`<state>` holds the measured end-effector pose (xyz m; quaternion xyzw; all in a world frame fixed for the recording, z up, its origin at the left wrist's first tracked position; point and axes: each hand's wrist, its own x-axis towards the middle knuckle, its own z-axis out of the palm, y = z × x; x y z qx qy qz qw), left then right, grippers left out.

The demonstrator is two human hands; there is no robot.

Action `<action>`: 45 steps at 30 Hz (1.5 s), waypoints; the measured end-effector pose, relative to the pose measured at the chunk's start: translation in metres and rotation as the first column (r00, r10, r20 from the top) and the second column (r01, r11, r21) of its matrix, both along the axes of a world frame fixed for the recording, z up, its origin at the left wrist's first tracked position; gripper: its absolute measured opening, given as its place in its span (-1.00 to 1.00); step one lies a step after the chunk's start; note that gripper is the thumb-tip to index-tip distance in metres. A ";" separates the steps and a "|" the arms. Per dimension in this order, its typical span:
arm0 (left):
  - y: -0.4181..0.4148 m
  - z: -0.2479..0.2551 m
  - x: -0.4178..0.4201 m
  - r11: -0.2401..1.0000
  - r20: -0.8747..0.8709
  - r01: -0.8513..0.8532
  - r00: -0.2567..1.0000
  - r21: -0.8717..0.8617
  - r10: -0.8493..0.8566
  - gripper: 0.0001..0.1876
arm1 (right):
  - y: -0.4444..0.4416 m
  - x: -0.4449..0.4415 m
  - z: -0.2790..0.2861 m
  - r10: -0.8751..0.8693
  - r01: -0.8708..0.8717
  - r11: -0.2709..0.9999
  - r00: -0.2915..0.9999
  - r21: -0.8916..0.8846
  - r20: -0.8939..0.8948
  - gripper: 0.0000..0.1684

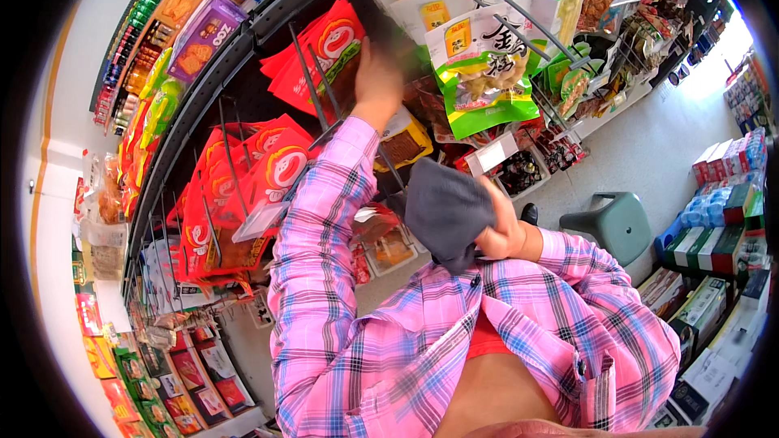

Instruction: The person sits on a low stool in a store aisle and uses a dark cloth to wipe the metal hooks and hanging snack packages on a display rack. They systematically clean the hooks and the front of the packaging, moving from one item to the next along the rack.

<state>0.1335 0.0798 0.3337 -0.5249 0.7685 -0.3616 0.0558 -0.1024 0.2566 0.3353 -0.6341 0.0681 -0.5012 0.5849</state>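
Note:
My left hand [378,82] reaches into the hanging display beside red snack packets [313,61] on metal hooks. Its fingers are partly hidden, and a dark blur lies just beyond them, so I cannot tell whether it grips anything. My right hand [504,222], in front of my chest, holds a bunched dark grey cloth [447,210]. White-and-green snack bags [487,73] hang to the right of my left hand. More red packets [255,176] hang to the left of my left forearm, and a yellow-edged packet [406,141] shows just below that hand.
Metal hooks [517,9] with clear price-tag holders [492,154] stick out towards me. Biscuit boxes [201,36] stand on the shelf at upper left. A green plastic stool [608,226] is on the floor at right, near stacked cartons [700,249].

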 end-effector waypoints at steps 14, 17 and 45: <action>0.032 -0.025 0.049 0.963 0.210 -0.183 0.968 0.199 0.140 -0.65 | -0.036 0.062 -0.054 -0.259 0.282 0.867 0.959 0.411 -0.113 -0.62; 0.040 -0.019 0.039 0.964 -0.057 -0.027 0.997 0.263 0.044 -0.71 | -0.050 0.051 -0.036 -0.373 0.377 0.902 0.926 0.213 -0.060 -0.51; 0.272 -0.042 0.007 0.769 -0.828 0.305 0.212 0.561 0.520 -0.59 | -0.051 0.054 -0.035 0.347 -0.321 0.649 0.932 0.690 0.107 -0.36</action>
